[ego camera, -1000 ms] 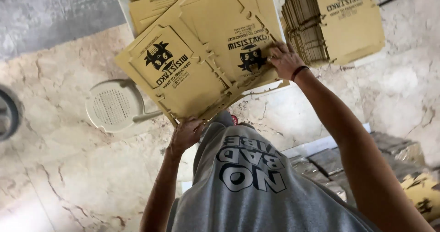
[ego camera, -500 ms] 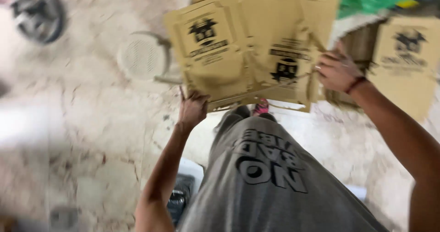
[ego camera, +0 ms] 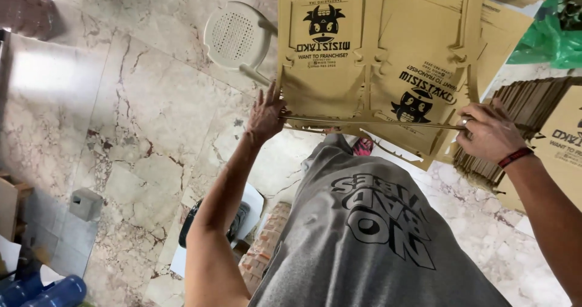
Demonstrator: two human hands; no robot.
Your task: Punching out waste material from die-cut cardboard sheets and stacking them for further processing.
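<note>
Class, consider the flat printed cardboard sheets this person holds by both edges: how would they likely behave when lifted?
The cardboard sheets look thin and die-cut, so probably light and bendy. Left hand and right hand support opposite edges, suggesting sagging otherwise. Stacked loose, they may slide apart.

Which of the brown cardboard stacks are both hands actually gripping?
The flat printed cardboard sheets in the centre, held between the left hand and right hand. The edge-on cardboard stack at right lies untouched.
</note>
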